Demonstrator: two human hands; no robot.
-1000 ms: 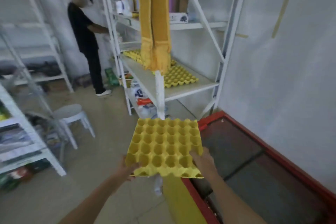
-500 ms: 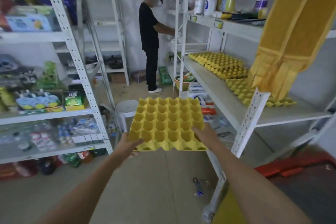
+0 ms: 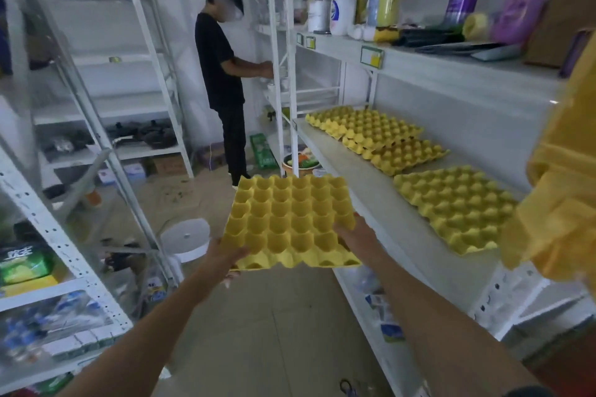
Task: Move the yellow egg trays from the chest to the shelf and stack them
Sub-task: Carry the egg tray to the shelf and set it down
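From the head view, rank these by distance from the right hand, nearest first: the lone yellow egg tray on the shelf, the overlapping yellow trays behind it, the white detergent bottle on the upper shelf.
1. Lone yellow egg tray: right of the right hand, near end of the shelf.
2. Overlapping yellow trays: farther along the same shelf.
3. White detergent bottle: upper shelf, far end.

I held a yellow egg tray [image 3: 292,222] level over the floor, left grip [image 3: 225,259] clamped on its near left corner, right grip [image 3: 354,232] on its right edge. Beside it, the shelf [image 3: 364,190] carried one tray [image 3: 454,206] near its front edge and overlapping trays [image 3: 377,135] farther along.
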